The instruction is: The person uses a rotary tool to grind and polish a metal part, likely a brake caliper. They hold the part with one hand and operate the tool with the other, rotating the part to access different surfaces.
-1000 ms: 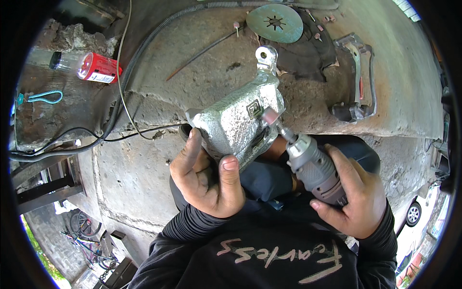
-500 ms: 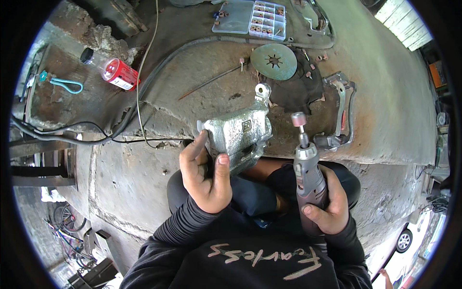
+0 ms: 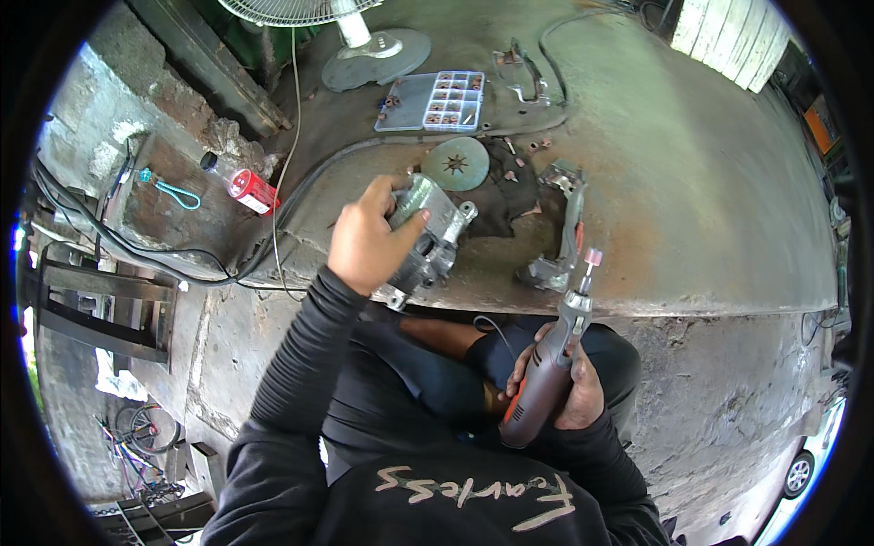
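My left hand [image 3: 369,238] grips a silvery cast metal part [image 3: 435,232] at the edge of the concrete ledge [image 3: 683,237], its lug ends showing; whether it rests there I cannot tell. My right hand [image 3: 569,382] holds a dark grey and red rotary tool [image 3: 537,391] upright over my lap, a pink cylindrical stone bit [image 3: 593,258] at its top. Behind the metal part lie a round greenish disc [image 3: 473,162] with a star-shaped hole and a dark cloth [image 3: 510,200]. A second cast metal piece [image 3: 551,273] lies to the right on the ledge.
A compartment box [image 3: 455,100] of small bits, a white fan [image 3: 355,32] and another metal piece [image 3: 533,82] sit farther back. A red-labelled bottle [image 3: 250,189], blue loop [image 3: 182,196] and cables [image 3: 118,237] are at left. A bicycle [image 3: 141,428] and car wheel [image 3: 799,473] show low down.
My left hand has moved forward and up, turning the metal part over toward the ledge. My right hand has drawn the tool away from the part. The view now takes in the fan.
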A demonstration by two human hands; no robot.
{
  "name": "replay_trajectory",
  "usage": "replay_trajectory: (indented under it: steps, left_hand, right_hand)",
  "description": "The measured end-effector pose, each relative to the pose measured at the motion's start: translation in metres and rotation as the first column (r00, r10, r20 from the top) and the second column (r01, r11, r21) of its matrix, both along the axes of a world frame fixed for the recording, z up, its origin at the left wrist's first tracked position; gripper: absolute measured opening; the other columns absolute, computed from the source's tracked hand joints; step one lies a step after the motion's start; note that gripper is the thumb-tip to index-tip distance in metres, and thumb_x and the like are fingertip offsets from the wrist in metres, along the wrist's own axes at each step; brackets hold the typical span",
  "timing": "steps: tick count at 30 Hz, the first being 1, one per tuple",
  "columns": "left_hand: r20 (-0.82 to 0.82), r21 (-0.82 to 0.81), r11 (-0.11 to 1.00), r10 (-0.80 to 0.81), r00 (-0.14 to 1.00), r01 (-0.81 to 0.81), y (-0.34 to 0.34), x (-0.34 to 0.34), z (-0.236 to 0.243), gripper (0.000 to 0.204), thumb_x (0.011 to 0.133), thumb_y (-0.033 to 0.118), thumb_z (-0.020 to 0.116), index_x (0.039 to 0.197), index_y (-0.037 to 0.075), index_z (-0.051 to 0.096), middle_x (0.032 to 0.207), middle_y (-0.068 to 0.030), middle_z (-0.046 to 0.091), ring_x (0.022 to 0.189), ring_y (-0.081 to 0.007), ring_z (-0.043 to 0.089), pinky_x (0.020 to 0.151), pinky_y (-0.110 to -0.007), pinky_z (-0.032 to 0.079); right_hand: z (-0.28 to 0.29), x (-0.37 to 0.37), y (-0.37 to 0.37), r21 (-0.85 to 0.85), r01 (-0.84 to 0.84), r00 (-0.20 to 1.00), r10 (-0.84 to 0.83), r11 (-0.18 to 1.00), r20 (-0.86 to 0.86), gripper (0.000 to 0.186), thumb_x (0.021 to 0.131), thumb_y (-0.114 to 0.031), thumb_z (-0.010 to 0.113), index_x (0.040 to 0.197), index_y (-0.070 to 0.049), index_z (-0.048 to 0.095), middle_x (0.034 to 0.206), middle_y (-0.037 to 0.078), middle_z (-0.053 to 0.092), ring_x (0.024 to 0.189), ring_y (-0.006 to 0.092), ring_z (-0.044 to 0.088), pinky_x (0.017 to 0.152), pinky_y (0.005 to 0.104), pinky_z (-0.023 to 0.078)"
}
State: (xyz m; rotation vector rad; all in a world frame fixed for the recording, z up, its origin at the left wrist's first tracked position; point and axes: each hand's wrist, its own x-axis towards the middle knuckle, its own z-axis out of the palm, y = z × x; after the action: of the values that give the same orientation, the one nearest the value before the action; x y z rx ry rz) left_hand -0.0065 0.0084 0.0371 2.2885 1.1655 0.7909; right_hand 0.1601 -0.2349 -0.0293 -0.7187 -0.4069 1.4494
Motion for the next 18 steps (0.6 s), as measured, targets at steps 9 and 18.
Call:
replay_trajectory:
  steps: [9,18]
  left_hand:
    - [-0.449,0.2,0.933,-0.185,0.874,0.3,0.003,0.043,0.013,0.042,0.083,0.035,0.069,0.111,0.007,0.054,0.081,-0.0224,0.067,0.079,-0.0436,0.065,0.07,-0.051,0.051]
    - [-0.479,0.239,0.934,-0.126,0.869,0.267,0.002,0.047,0.011,0.045,0.084,0.04,0.068,0.116,0.01,0.055,0.086,-0.023,0.068,0.082,-0.0433,0.065,0.072,-0.052,0.051]
  right_hand:
    - [-0.017,0.012,-0.054,-0.009,0.018,0.998,-0.019,1.0,-0.063,0.085,0.069,-0.072,0.071,0.104,0.002,0.051,0.077,0.016,0.064,0.071,0.0261,0.066,0.07,0.0364,0.055]
    - [-0.004,0.01,-0.067,0.053,0.095,0.995,-0.096,0.994,0.026,0.069,0.074,-0.055,0.072,0.106,0.003,0.054,0.081,0.014,0.064,0.072,0.0231,0.064,0.067,0.0327,0.052]
